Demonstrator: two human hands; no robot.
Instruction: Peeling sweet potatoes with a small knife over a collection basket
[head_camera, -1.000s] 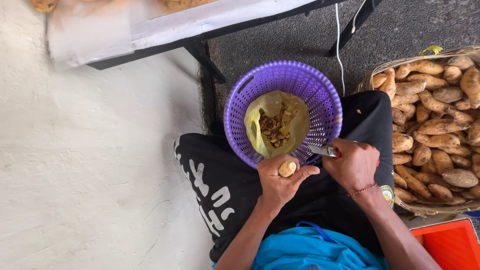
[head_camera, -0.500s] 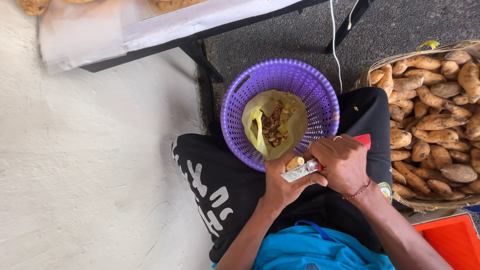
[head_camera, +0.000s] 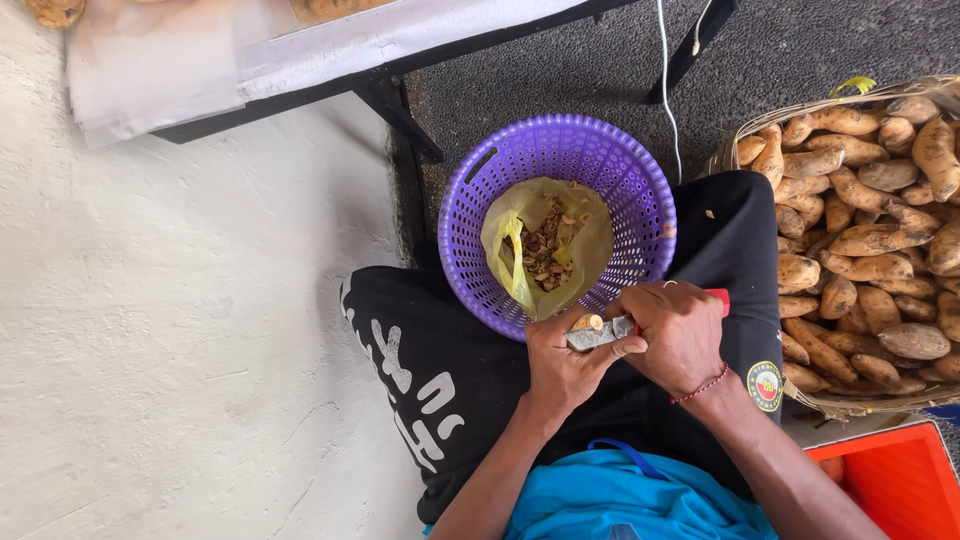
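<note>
My left hand (head_camera: 558, 368) grips a small peeled sweet potato (head_camera: 586, 323), only its pale top showing above my fingers. My right hand (head_camera: 678, 335) is closed on a knife with a red handle (head_camera: 716, 299); its metal blade (head_camera: 598, 334) lies across the potato. Both hands meet over my lap, at the near rim of a purple plastic basket (head_camera: 640, 190). Inside the basket lies a yellow plastic bag (head_camera: 505, 235) holding brown peelings (head_camera: 545, 255).
A woven basket (head_camera: 842, 405) heaped with unpeeled sweet potatoes (head_camera: 860, 240) stands at my right. An orange crate (head_camera: 890, 485) is at the lower right. A dark-framed table (head_camera: 300, 60) with a white sheet lies ahead; a white cable (head_camera: 668, 90) runs over dark ground.
My right hand brought the knife leftward, so the blade now lies across the potato in my left hand. The hands have closed together at the basket's rim.
</note>
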